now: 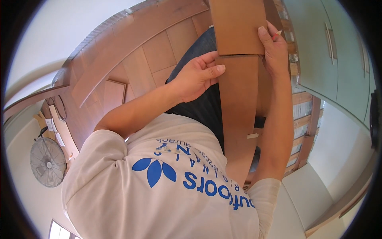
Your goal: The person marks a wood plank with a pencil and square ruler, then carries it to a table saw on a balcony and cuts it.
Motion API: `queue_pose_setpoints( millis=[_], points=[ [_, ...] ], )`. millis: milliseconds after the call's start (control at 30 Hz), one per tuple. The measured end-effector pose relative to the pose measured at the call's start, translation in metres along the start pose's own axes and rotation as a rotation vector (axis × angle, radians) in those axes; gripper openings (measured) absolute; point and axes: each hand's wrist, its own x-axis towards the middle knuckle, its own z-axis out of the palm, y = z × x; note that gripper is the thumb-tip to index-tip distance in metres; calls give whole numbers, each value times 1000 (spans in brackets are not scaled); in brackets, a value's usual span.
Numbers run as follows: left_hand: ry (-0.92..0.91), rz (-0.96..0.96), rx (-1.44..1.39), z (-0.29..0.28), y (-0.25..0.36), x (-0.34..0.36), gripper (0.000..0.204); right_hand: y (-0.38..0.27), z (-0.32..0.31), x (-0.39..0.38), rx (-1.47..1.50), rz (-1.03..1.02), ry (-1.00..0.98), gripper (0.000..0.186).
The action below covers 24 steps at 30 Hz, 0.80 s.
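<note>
Closest is the person's pale cotton T-shirt (pixel 119 187) with its blue leaf print, and beside it, toward the right, runs the long brown board (pixel 238 91), smooth and flat, its long axis leading away from the body. At its far end lies the upper board (pixel 238 24), the same matt brown, its near edge set against or just over the long board's end, with a thin dark line along the seam; whether the two touch all the way across cannot be told. Both boards lie between the hands. The right hand (pixel 274 49) is nearer the upper board and pinches its right edge, thumb flat on the face, fingers behind, with a slim red pencil (pixel 277 36) tucked among them. The left hand (pixel 195 77) is at the seam's left corner, thumb and fingers parted around the edge; how firmly it presses cannot be told. Below are dark denim jeans (pixel 199 89), then the plank floor (pixel 139 61), satiny and reddish, with a long loose plank (pixel 119 53) across it and crinkled silvery film (pixel 95 36) at its far left edge. Past the floor's right edge are pale wooden battens (pixel 302 97), then smooth green cabinets (pixel 314 47); off to the left stands a round wire-caged fan (pixel 48 163).
</note>
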Motion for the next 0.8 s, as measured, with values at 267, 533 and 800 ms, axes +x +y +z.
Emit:
queue_pose_setpoints(
  millis=[267, 533, 800],
  points=[
    [-28, 31, 78, 21, 9, -7, 49, -37, -2, -10, -218, 51, 9, 50],
    [-105, 123, 205, 45, 10, -10, 50, -71, 3, -35, -283, -121, 46, 53],
    [-157, 156, 271, 66, 8, -11, 53, -87, -19, -50, -161, -127, 86, 51]
  ],
)
